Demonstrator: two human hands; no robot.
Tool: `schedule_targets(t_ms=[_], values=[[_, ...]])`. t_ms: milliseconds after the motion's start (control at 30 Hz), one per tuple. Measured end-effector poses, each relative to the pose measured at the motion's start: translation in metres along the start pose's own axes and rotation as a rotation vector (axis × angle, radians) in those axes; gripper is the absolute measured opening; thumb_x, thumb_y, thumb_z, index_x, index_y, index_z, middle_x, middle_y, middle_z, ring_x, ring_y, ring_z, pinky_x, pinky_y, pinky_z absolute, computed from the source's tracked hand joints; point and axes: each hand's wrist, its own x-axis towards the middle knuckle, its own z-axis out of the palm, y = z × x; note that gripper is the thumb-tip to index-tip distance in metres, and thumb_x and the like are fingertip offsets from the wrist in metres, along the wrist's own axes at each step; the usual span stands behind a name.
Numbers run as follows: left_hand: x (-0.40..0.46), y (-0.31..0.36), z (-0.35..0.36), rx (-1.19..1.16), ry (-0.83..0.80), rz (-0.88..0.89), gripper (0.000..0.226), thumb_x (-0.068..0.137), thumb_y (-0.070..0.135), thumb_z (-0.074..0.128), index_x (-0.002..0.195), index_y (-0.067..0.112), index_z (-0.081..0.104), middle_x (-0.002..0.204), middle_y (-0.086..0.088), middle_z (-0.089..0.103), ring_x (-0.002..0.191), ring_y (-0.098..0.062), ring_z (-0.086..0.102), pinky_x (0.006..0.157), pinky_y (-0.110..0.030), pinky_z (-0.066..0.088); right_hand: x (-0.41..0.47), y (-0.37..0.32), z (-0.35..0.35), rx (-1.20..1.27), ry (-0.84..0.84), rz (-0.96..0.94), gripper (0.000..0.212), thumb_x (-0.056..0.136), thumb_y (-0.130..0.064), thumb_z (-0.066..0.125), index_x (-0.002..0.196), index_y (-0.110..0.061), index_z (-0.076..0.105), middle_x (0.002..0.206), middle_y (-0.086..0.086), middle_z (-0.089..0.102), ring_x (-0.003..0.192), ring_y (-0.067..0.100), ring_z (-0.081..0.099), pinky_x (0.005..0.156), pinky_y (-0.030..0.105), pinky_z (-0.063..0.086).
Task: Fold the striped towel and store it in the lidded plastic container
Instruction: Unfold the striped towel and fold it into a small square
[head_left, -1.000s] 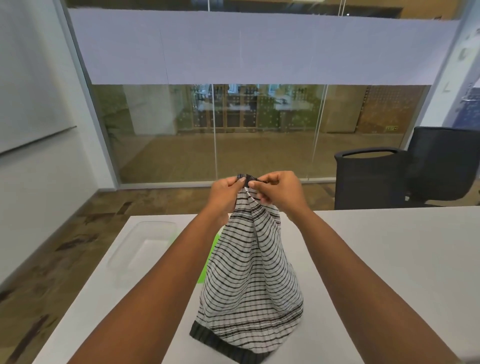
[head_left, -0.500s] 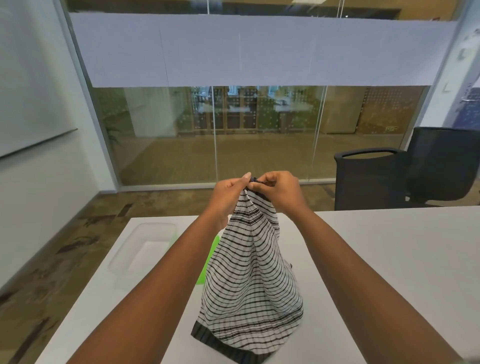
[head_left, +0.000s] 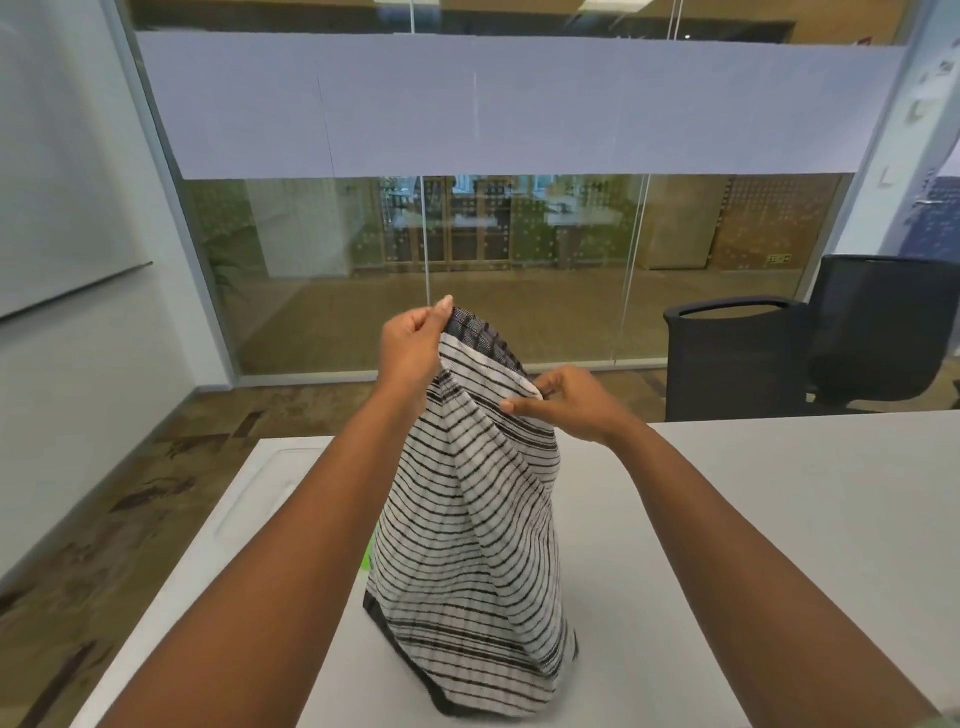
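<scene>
The white towel with black stripes (head_left: 467, 545) hangs in a cone from my two hands, its dark-banded bottom edge resting on the white table (head_left: 779, 519). My left hand (head_left: 413, 345) pinches the dark top hem, held high. My right hand (head_left: 569, 402) pinches the same top edge lower and to the right. A clear plastic container (head_left: 260, 488) lies on the table's far left corner, partly hidden by my left forearm. A sliver of bright green (head_left: 368, 558), possibly the lid, peeks out beside the towel.
Two black office chairs (head_left: 810, 343) stand past the table's far right edge. A glass wall (head_left: 467, 260) runs behind the table. The floor drops off at the table's left edge.
My hands, which pinched the towel's top together, have parted: the left one rose, the right one slid down and right along the hem. The top edge is spread between them.
</scene>
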Motion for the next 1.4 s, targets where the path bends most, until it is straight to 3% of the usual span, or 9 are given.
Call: schedule_targets(t_ms=[200, 267, 333, 467, 633, 867, 1000, 1233, 1400], values=[[0.014, 0.018, -0.02, -0.118, 0.147, 0.012, 0.031, 0.089, 0.037, 0.055, 0.071, 0.012, 0.056, 0.079, -0.014, 0.053, 0.078, -0.022, 0.047, 0.079, -0.04, 0.048, -0.006, 0.014, 0.003, -0.013, -0.057, 0.024, 0.057, 0.071, -0.041, 0.075, 0.089, 0.013, 0.065, 0.097, 0.034, 0.066, 0.092, 0.048, 0.061, 0.078, 0.05, 0.054], [0.017, 0.022, -0.027, -0.133, 0.167, 0.016, 0.032, 0.089, 0.035, 0.056, 0.064, 0.016, 0.056, 0.073, -0.01, 0.056, 0.08, -0.023, 0.049, 0.083, -0.041, 0.049, -0.009, 0.015, 0.003, -0.033, -0.076, -0.011, 0.035, 0.072, -0.039, 0.075, 0.065, -0.005, 0.069, 0.076, 0.015, 0.067, 0.075, 0.032, 0.063, 0.075, 0.043, 0.051], [0.018, 0.023, -0.031, -0.133, 0.169, 0.032, 0.031, 0.09, 0.034, 0.056, 0.063, 0.019, 0.057, 0.075, -0.007, 0.059, 0.081, -0.022, 0.052, 0.086, -0.043, 0.05, -0.008, 0.011, 0.004, -0.089, -0.069, -0.062, 0.046, 0.075, -0.045, 0.07, 0.057, -0.005, 0.055, 0.07, 0.006, 0.055, 0.071, 0.021, 0.053, 0.074, 0.038, 0.044], [0.019, 0.025, -0.041, -0.137, 0.185, 0.028, 0.031, 0.089, 0.036, 0.056, 0.063, 0.02, 0.054, 0.078, -0.007, 0.056, 0.084, -0.022, 0.05, 0.096, -0.05, 0.048, -0.004, 0.01, -0.004, -0.08, 0.047, -0.084, 0.065, 0.083, -0.062, 0.045, 0.074, 0.0, 0.061, 0.088, 0.016, 0.065, 0.086, 0.029, 0.06, 0.079, 0.038, 0.047], [0.022, 0.029, -0.052, -0.129, 0.157, 0.018, 0.029, 0.089, 0.038, 0.055, 0.065, 0.021, 0.057, 0.073, 0.0, 0.061, 0.088, -0.024, 0.057, 0.1, -0.054, 0.046, 0.005, 0.01, -0.026, -0.226, 0.293, -0.173, 0.027, 0.091, -0.03, 0.054, 0.094, -0.007, 0.069, 0.098, 0.009, 0.064, 0.086, 0.015, 0.054, 0.071, 0.023, 0.04], [0.023, 0.024, -0.054, -0.115, 0.154, 0.032, 0.03, 0.091, 0.033, 0.054, 0.064, 0.021, 0.06, 0.072, -0.002, 0.064, 0.083, -0.025, 0.059, 0.094, -0.051, 0.051, 0.005, -0.016, -0.059, -0.178, 0.679, -0.33, 0.021, 0.083, -0.023, 0.067, 0.093, -0.006, 0.074, 0.088, 0.007, 0.071, 0.076, 0.015, 0.061, 0.065, 0.009, 0.045], [0.025, 0.025, -0.053, -0.078, 0.173, 0.096, 0.031, 0.092, 0.034, 0.053, 0.064, 0.023, 0.06, 0.069, 0.004, 0.065, 0.062, -0.008, 0.063, 0.068, -0.03, 0.056, 0.0, -0.034, -0.076, -0.046, 0.674, -0.372, 0.017, 0.079, -0.021, 0.071, 0.093, -0.012, 0.073, 0.083, -0.002, 0.067, 0.067, 0.004, 0.059, 0.065, 0.005, 0.046], [0.029, 0.044, -0.057, 0.014, 0.061, 0.271, 0.032, 0.093, 0.032, 0.049, 0.066, 0.021, 0.059, 0.065, 0.006, 0.065, 0.051, 0.003, 0.062, 0.052, -0.009, 0.051, -0.015, -0.054, -0.098, 0.735, 0.393, -0.446, 0.016, 0.064, -0.023, 0.075, 0.08, -0.022, 0.076, 0.066, -0.011, 0.074, 0.066, 0.003, 0.062, 0.061, 0.015, 0.051], [0.042, 0.033, -0.061, 0.467, -0.117, 0.08, 0.026, 0.091, 0.031, 0.054, 0.075, 0.011, 0.056, 0.063, -0.011, 0.051, 0.05, -0.015, 0.047, 0.049, -0.021, 0.034, 0.0, -0.023, -0.1, 0.399, 0.421, -0.079, 0.024, 0.08, -0.008, 0.069, 0.103, -0.002, 0.069, 0.048, -0.012, 0.068, 0.036, -0.002, 0.051, 0.038, 0.008, 0.042]])
